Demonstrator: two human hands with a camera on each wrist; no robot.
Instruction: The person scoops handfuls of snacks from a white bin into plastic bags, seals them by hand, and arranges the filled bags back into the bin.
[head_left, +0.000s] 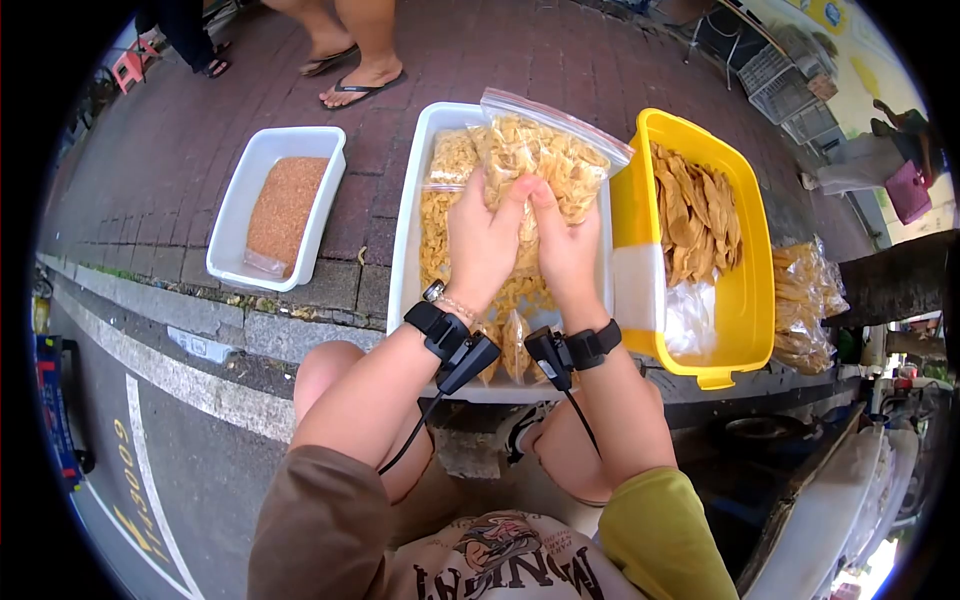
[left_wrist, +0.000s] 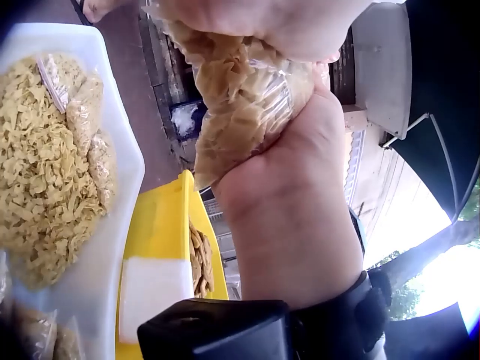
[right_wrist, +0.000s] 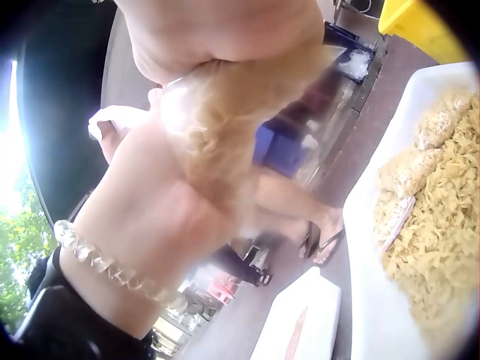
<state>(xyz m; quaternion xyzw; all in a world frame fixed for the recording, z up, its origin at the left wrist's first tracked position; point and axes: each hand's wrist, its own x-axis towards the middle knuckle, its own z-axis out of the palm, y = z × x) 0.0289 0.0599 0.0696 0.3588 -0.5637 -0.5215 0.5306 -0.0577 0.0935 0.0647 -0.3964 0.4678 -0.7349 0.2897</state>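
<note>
Both hands hold a clear zip bag of pale yellow curled pieces over a white tub. The left hand grips its left side and the right hand its right, thumbs meeting on the near face. In the left wrist view, the bag lies between the left hand above and the right hand. The right wrist view has the right hand above the bag and the left hand below. Fingers behind the bag are hidden.
Loose pieces and filled bags lie in the white tub. A yellow tub of flat brown pieces stands right, with bagged goods beside it. To the left is a smaller white tub of reddish-brown grains. Sandalled feet stand on the paving beyond.
</note>
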